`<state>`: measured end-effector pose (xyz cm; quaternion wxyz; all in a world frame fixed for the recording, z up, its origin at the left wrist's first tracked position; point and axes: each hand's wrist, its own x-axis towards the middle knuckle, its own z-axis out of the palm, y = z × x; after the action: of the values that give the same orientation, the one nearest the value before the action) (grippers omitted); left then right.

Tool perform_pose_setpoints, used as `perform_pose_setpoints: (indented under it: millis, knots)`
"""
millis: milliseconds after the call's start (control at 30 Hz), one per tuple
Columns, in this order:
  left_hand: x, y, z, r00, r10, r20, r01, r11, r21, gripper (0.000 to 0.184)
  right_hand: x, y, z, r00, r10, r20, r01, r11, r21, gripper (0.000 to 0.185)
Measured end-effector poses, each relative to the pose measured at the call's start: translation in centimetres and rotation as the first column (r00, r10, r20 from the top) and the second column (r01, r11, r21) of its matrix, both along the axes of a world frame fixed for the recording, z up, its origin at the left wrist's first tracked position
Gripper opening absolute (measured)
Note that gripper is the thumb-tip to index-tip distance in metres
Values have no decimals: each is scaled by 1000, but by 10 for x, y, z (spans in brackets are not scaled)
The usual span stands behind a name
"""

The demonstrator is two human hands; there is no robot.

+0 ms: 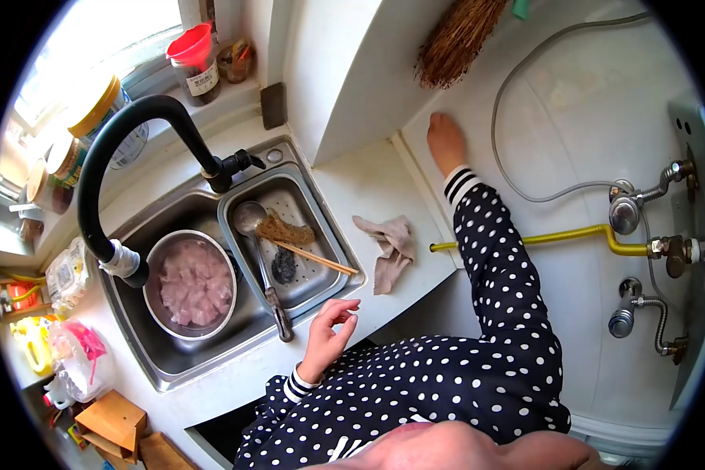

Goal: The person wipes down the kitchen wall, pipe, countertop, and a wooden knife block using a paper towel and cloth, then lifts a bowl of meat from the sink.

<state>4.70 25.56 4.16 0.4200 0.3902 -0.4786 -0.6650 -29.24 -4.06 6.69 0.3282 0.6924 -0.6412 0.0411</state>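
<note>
Over the counter's front edge, beside the sink, my left hand is held loosely curled, thumb apart from the fingers, with nothing in it. The ladle is nearest to it, its handle end lying across the sink's rim. My right hand reaches far forward past the counter's end, against the white surface; its fingers are mostly hidden. A grey-pink cloth lies crumpled on the counter between the hands. In the sink's left basin stands a metal pot of pale pink pieces in liquid.
A strainer basket holds a brown scrubber, chopsticks and a dark scouring pad. The black faucet arches over the sink. A straw broom, yellow pipe and grey hose are at right. Jars line the windowsill.
</note>
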Motion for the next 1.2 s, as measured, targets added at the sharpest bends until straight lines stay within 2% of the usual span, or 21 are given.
perform_pose_setpoints:
  millis: [33, 67, 133, 167, 267, 300, 400, 433, 533, 633, 733, 767, 867, 967, 1033, 1067, 1100, 1200]
  knots:
    - [1, 0, 3, 999, -3, -33, 3, 1000, 4, 26, 5, 5, -7, 996, -29, -86, 33, 999, 35, 16]
    - [3, 1, 2, 1000, 2, -15, -2, 1000, -7, 26, 1, 4, -3, 995, -4, -101, -1, 999, -44, 16]
    - [5, 3, -6, 1000, 14, 17, -14, 1000, -26, 27, 8, 6, 41, 989, 45, -140, -72, 978, -195, 16]
    - [2, 1, -6, 1000, 15, 19, -15, 1000, -24, 27, 15, 7, 70, 932, 28, -361, -114, 969, -221, 14]
    - [-2, 2, -2, 1000, -2, 8, 2, 1000, -7, 27, 7, 4, 47, 898, 42, -438, -120, 981, -150, 12]
    - [-5, 2, 1, 1000, -9, -13, 8, 1000, -6, 27, 5, 5, 33, 892, 14, -452, -63, 994, -93, 11]
    - [-2, 3, 0, 1000, -3, -12, 3, 1000, -5, 27, -17, 4, -2, 977, 75, -198, -106, 983, -152, 9]
    - [1, 3, -4, 1000, 5, 14, -5, 1000, -11, 27, 0, 19, 21, 934, 10, -357, -53, 993, -110, 9]
    - [-2, 2, -6, 999, 32, 31, -32, 999, 7, 27, 12, 8, 42, 878, -39, -477, -45, 985, -164, 10]
    - [-4, -3, 0, 1000, 12, -15, -12, 1000, 6, 27, 11, 5, 38, 929, -52, -367, -16, 983, -182, 8]
    - [-3, -4, -7, 1000, 26, 0, -26, 1000, -11, 27, 10, 28, 41, 911, -111, -398, 52, 986, -157, 13]
    - [-4, -5, -7, 999, 32, -2, -32, 999, -16, 27, 6, 22, 44, 911, -20, -411, -70, 977, -203, 20]
    - [-5, -13, -1, 1000, 21, -11, -21, 1000, -14, 26, 16, 1, 54, 916, -98, -389, 50, 990, -133, 24]
    - [-2, -11, 2, 999, -5, -38, 6, 1000, 20, 27, 2, 17, 37, 921, -50, -386, -28, 981, -193, 15]
    - [-1, -13, 1, 999, 22, -29, -22, 1000, -12, 27, 7, 7, 47, 922, -31, -387, -44, 982, -183, 13]
    - [2, -11, 0, 999, 30, -16, -30, 999, -23, 27, 11, 3, 49, 925, -24, -379, -46, 984, -174, 12]
    - [2, -11, 2, 999, 37, -8, -38, 999, -33, 27, 17, -4, 53, 936, -92, -341, 64, 994, -93, 14]
    - [8, -8, 4, 999, 34, -12, -34, 999, 24, 27, 13, 5, 42, 946, -77, -316, 21, 984, -178, 13]
